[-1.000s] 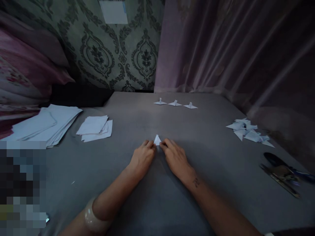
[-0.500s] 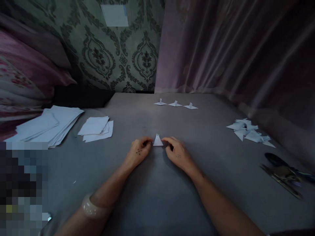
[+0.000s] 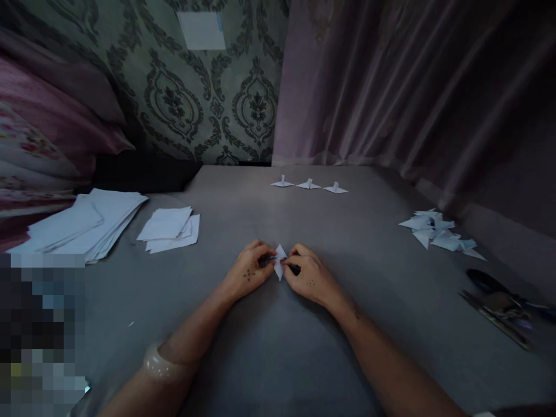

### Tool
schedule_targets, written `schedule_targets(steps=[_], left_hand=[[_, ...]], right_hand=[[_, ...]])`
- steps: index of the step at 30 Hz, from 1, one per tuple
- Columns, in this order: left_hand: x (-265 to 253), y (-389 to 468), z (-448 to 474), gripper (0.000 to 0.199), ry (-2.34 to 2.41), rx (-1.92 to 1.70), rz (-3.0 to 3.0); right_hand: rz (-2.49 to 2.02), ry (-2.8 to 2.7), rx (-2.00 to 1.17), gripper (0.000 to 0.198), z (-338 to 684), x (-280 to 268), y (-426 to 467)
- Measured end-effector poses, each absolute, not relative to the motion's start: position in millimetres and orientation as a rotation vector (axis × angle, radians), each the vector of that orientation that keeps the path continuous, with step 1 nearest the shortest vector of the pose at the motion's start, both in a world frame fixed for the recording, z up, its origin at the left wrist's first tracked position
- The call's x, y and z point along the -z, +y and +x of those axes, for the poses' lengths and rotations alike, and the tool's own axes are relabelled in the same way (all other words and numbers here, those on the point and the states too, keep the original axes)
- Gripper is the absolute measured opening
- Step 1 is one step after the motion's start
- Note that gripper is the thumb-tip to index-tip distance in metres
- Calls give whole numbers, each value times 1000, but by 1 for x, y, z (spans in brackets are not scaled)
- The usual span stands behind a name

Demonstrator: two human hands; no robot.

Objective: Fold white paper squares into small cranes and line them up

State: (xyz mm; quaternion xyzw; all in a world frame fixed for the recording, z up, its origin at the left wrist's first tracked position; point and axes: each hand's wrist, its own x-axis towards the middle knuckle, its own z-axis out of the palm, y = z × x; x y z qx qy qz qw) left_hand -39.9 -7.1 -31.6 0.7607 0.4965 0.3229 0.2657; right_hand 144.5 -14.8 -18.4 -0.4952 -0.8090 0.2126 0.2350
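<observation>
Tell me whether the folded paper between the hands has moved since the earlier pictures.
Yes, slightly: the folded paper now sits nearer the front of the grey surface, farther from the row of three folded shapes, which has stayed put.

There was one bare left hand (image 3: 247,269), one bare right hand (image 3: 310,272) and one small white folded-paper piece (image 3: 279,269). There were three white winged folded-paper figures (image 3: 308,185), one stack of large white paper sheets (image 3: 115,211), one stack of small white paper squares (image 3: 166,223) and one glossy pale bangle (image 3: 157,366). The heaped white folded-paper shapes (image 3: 446,239) overlapped too much to count.
</observation>
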Motion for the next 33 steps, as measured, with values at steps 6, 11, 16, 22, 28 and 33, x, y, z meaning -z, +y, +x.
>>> schedule_targets(steps=[6, 11, 16, 22, 28, 33], left_hand=[[46, 0, -40, 15, 1276, -807, 2380], [45, 3, -39, 17, 1184, -794, 2360], [42, 6, -34, 18, 1361, -905, 2221], [41, 14, -34, 16, 1248, -919, 1916], [44, 26, -27, 18, 1266, -946, 1839], [46, 35, -24, 17, 1316, -965, 1859]], right_hand=[[-1469, -2076, -579, 11, 144, 28, -8], [-1356, -2173, -594, 11, 148, 30, -3], [-1286, -2171, -532, 16, 146, 30, 4], [-1358, -1977, -775, 9, 141, 39, 21], [-1323, -1899, -827, 10, 144, 42, 29], [-1334, -1823, -770, 15, 143, 43, 30]])
